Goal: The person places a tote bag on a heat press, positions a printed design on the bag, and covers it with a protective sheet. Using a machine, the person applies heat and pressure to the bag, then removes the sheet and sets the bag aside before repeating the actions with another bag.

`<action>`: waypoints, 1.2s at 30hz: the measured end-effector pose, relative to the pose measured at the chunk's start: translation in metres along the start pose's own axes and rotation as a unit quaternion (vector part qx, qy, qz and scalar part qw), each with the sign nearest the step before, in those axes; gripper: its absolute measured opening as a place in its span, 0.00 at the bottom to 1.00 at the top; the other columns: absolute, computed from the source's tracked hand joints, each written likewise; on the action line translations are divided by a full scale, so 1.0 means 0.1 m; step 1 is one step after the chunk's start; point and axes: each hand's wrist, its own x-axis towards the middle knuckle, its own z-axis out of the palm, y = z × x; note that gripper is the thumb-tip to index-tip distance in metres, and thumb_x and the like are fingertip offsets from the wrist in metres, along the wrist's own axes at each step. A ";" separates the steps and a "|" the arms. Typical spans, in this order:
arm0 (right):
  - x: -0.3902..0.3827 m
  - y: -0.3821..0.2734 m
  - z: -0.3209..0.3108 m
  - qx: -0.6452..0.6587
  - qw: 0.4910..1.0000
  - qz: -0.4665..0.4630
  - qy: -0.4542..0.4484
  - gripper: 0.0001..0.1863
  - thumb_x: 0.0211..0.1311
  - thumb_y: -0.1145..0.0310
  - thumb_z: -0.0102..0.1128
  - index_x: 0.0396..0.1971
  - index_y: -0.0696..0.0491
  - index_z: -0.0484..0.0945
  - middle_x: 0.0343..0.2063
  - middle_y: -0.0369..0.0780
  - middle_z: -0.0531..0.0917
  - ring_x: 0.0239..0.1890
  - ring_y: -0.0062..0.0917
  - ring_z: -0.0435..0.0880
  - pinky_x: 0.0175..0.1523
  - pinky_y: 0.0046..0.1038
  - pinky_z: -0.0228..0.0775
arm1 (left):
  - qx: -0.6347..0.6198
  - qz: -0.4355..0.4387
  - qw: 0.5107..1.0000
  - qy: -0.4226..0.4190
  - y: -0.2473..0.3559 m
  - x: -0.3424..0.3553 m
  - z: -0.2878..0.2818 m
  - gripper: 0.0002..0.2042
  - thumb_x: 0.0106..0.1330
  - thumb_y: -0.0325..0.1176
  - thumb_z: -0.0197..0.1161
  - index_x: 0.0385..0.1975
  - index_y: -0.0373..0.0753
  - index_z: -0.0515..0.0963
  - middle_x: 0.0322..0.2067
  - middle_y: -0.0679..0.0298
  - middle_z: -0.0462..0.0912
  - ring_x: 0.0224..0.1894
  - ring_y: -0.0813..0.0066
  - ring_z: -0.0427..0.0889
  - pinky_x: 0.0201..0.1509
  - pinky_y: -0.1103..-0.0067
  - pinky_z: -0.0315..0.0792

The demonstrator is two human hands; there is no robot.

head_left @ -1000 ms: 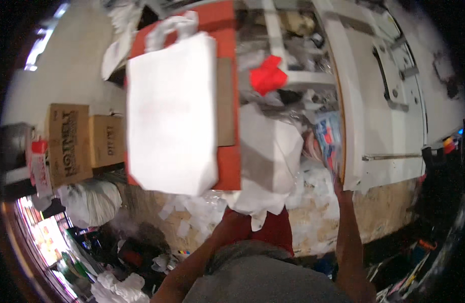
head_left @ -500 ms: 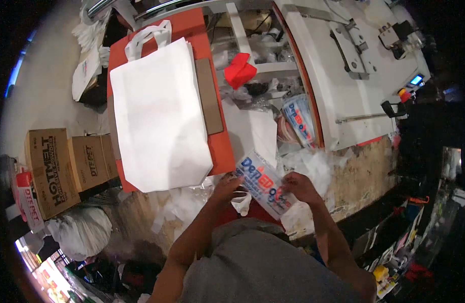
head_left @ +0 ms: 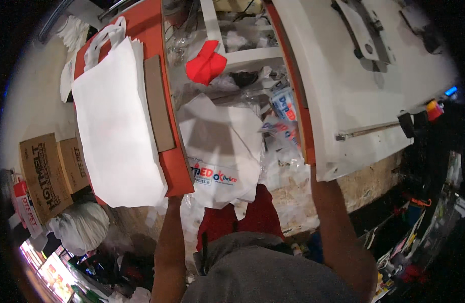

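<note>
My left hand (head_left: 175, 200) is at the near edge of the orange-red pad (head_left: 178, 184), mostly hidden by it. A stack of white cloth bags (head_left: 118, 126) with handles lies on this pad. My right hand (head_left: 318, 174) is at the near corner of the pale press plate (head_left: 353, 146), its fingers out of sight behind the edge. I cannot make out whether either hand grips anything. Between the arms lies a white bag (head_left: 222, 146) with a red and blue print. A clear printed film (head_left: 282, 127) rests to its right, beside more printed film (head_left: 284, 103).
A red cloth (head_left: 206, 62) lies by the white frame bars (head_left: 252, 55). Cardboard boxes (head_left: 43, 171) and a bulging whitish sack (head_left: 81, 227) stand at left. Clear plastic scraps (head_left: 280, 177) litter the space below the press plate. A tan board (head_left: 159, 103) lies under the bags.
My hands have let go of the printed film and spread apart, left to the pad's edge, right to the press plate. Printed film now lies at right, and the print on the white bag shows.
</note>
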 end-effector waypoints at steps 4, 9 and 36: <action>0.01 0.27 -0.13 -0.050 0.999 -0.003 -0.003 0.12 0.62 0.68 0.61 0.44 0.55 0.79 0.38 0.48 0.83 0.43 0.41 0.83 0.48 0.35 0.75 | 0.129 -0.003 0.992 -0.010 0.00 0.01 -0.20 0.20 0.67 0.38 0.60 0.56 0.38 0.72 0.52 0.53 0.79 0.54 0.52 0.78 0.59 0.58 0.72; -0.60 0.19 -0.28 -0.036 0.996 -0.067 0.046 0.13 0.61 0.71 0.61 0.45 0.55 0.78 0.41 0.49 0.82 0.45 0.42 0.82 0.49 0.35 0.75 | 0.590 0.368 0.712 -0.097 -0.08 -0.59 0.37 0.12 0.62 0.33 0.64 0.44 0.38 0.78 0.37 0.53 0.84 0.41 0.50 0.82 0.48 0.63 0.76; -1.98 -5.26 -2.27 0.221 0.874 -0.342 0.266 0.23 0.57 0.69 0.64 0.52 0.59 0.74 0.53 0.51 0.74 0.58 0.47 0.70 0.64 0.46 0.60 | 0.243 0.328 0.911 -0.055 4.28 -0.63 0.60 0.12 0.65 0.32 0.64 0.38 0.27 0.79 0.27 0.54 0.85 0.25 0.68 0.87 0.25 0.76 0.78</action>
